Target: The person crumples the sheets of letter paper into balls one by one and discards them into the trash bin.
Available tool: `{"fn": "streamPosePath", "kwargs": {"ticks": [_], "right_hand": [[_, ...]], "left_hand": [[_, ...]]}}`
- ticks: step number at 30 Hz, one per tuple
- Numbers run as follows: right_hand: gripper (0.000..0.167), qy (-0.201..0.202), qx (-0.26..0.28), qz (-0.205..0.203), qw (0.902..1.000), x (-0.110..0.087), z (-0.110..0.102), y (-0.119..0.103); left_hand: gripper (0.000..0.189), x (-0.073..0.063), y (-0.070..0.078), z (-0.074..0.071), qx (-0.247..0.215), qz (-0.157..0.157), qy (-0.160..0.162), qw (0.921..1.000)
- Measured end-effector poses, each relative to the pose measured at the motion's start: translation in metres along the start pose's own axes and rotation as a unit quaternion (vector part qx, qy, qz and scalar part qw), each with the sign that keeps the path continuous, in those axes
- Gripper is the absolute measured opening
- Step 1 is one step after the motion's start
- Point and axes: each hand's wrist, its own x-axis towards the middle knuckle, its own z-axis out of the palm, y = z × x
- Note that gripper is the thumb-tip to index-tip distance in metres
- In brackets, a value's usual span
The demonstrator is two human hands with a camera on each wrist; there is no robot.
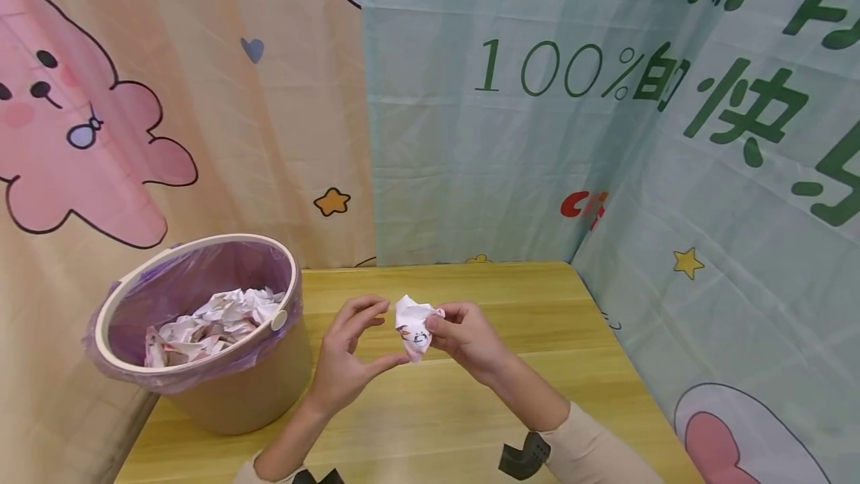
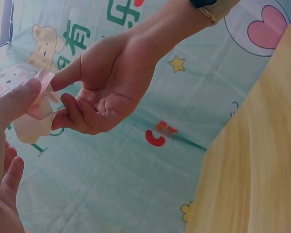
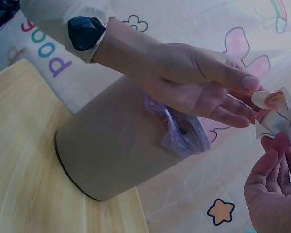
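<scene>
A small crumpled piece of white paper (image 1: pixel 411 317) with dark and reddish printing is held up above the table in the head view. My right hand (image 1: pixel 472 344) pinches its right side between thumb and fingers. On the other side, my left hand (image 1: pixel 341 364) has its fingers spread and relaxed, with the thumb tip at the paper's lower left edge; whether it touches cannot be told. In the right wrist view the paper (image 3: pixel 277 116) shows loose folds standing out.
To the left stands a beige bin (image 1: pixel 245 398) lined with a purple plastic bag (image 1: pixel 258 258). Several crumpled papers (image 1: pixel 225 320) lie inside it. The wooden table (image 1: pixel 531 394) runs back to printed cloth curtains (image 1: pixel 463 193) behind and at the right.
</scene>
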Motion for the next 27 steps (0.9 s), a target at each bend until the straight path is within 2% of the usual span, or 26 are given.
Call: {"fn": "streamPosePath", "kwargs": {"ticks": [3, 11, 15, 19, 24, 27], "right_hand": [[0.016, -0.002, 0.037, 0.017, 0.9992, -0.001, 0.000, 0.002], [0.017, -0.029, 0.064, 0.032, 0.9970, 0.000, 0.007, 0.009], [0.020, -0.017, 0.057, 0.030, 0.9978, -0.001, 0.008, 0.009], [0.025, -0.020, 0.049, 0.041, 0.9977, -0.002, 0.007, 0.006], [0.027, -0.033, 0.034, 0.063, 0.9969, -0.002, 0.003, 0.001], [0.029, -0.036, 0.005, 0.078, 0.9963, -0.003, 0.000, -0.003]], "left_hand": [[0.079, 0.006, 0.001, -0.001, 0.034, 0.015, -0.011, 0.9992], [0.060, 0.014, -0.003, -0.001, 0.058, 0.042, -0.014, 0.9973], [0.048, 0.016, -0.005, -0.003, 0.091, 0.067, -0.038, 0.9929], [0.048, 0.017, -0.006, -0.004, 0.114, 0.098, -0.064, 0.9866], [0.047, 0.017, -0.006, -0.002, 0.127, 0.129, -0.072, 0.9808], [0.047, 0.015, -0.007, -0.001, 0.133, 0.135, -0.075, 0.9790]]}}
